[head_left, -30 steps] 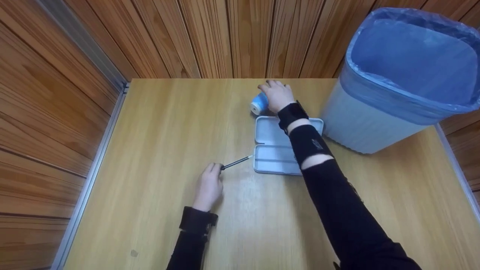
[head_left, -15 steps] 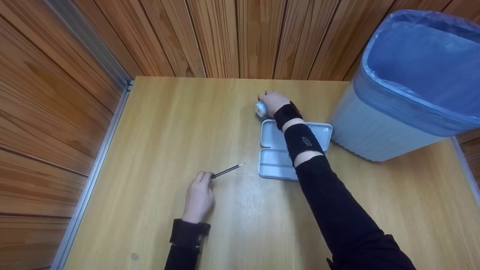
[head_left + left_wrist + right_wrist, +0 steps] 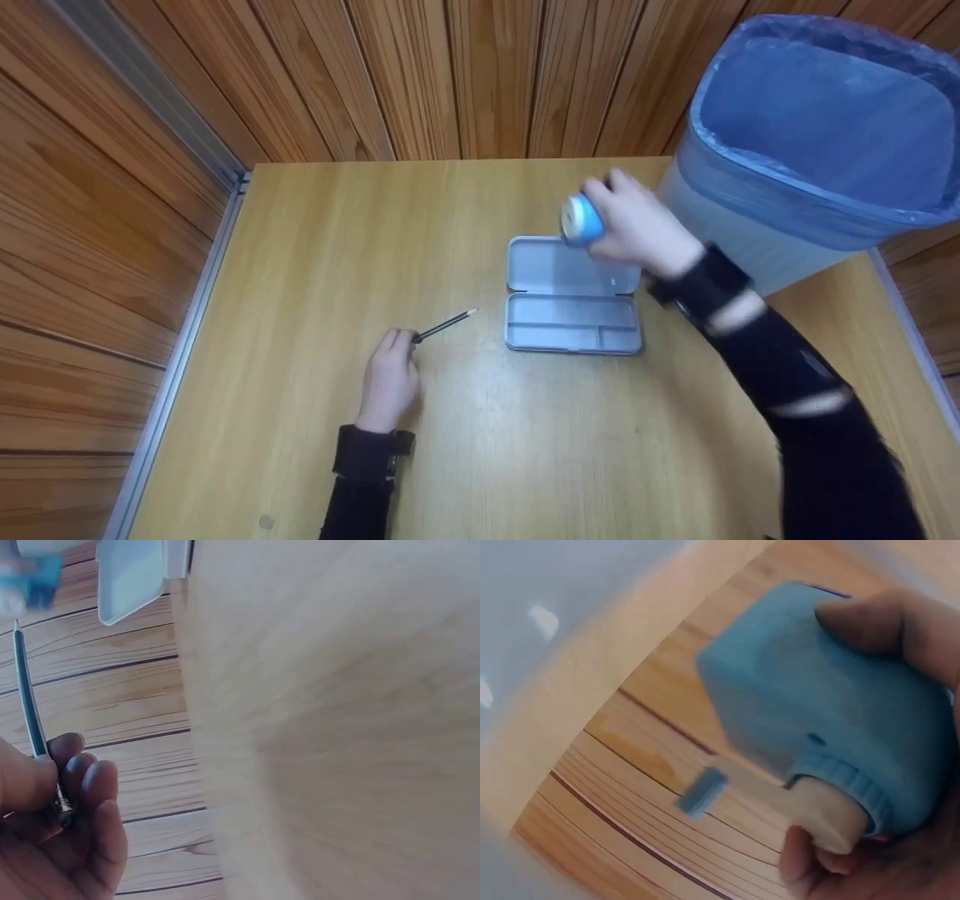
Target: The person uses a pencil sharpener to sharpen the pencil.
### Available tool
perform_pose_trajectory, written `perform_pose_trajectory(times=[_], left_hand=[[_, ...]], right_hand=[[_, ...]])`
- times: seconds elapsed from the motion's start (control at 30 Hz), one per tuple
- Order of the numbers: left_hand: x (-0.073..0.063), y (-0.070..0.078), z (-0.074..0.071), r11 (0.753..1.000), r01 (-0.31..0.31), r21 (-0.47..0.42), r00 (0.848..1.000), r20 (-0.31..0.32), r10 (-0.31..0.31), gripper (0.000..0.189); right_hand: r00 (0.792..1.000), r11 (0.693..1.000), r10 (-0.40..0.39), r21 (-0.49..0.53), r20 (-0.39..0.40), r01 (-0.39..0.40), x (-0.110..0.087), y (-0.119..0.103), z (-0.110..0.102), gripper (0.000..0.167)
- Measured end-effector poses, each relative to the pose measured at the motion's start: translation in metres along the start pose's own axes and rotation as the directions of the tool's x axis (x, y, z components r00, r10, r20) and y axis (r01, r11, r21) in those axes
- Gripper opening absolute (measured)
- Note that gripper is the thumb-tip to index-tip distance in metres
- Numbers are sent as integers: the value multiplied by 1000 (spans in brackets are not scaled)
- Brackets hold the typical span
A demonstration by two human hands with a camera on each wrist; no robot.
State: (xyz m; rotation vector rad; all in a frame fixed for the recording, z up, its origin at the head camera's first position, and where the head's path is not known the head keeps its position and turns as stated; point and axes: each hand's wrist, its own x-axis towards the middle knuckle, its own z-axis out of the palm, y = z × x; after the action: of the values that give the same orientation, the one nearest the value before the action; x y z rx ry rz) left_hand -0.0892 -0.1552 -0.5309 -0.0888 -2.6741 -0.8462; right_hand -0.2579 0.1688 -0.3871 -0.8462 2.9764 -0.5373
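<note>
My left hand [image 3: 388, 379] pinches a dark striped pencil [image 3: 446, 325] near its back end, the pale tip pointing up and right toward the pencil case. In the left wrist view the pencil [image 3: 28, 690] runs between thumb and curled fingers. My right hand [image 3: 641, 225] grips a blue crank pencil sharpener [image 3: 582, 220] over the case's far half. Up close in the right wrist view, the sharpener [image 3: 832, 682] shows a boxy body, a beige crank arm [image 3: 829, 814] and a small blue knob [image 3: 703, 793]; fingers wrap it from the right.
The pale grey pencil case [image 3: 571, 322] lies unfolded on the wooden table [image 3: 480, 465], with divided compartments in its near half. A tall bin [image 3: 757, 217] with a blue liner stands at the back right. Wood-panelled walls [image 3: 495, 82] border the table's back and left.
My right hand has closed round the sharpener and brought it from behind the case to the right and nearer, uncovering the case's near half. My left hand has shifted slightly left with the pencil.
</note>
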Motion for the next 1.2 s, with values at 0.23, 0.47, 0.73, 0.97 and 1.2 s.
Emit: perform_pose_trajectory(times=[0.23, 0.47, 0.73, 0.97, 1.2], left_hand=[[6, 10, 4, 1000, -16, 7, 999, 50, 16, 17], [7, 23, 18, 996, -85, 6, 991, 101, 84, 16], [1, 38, 27, 993, -112, 31, 975, 197, 103, 12], [-8, 47, 38, 985, -167, 42, 955, 256, 151, 10], [-14, 57, 45, 981, -191, 35, 940, 295, 173, 10]], right_hand=[[997, 998, 33, 51, 63, -36, -111, -6, 47, 70], [995, 995, 26, 90, 93, -35, -154, -21, 103, 61], [994, 996, 59, 55, 93, -64, -143, -29, 120, 56], [983, 992, 94, 74, 160, -107, -140, -29, 119, 51], [978, 985, 137, 85, 157, -151, -148, -30, 120, 72]])
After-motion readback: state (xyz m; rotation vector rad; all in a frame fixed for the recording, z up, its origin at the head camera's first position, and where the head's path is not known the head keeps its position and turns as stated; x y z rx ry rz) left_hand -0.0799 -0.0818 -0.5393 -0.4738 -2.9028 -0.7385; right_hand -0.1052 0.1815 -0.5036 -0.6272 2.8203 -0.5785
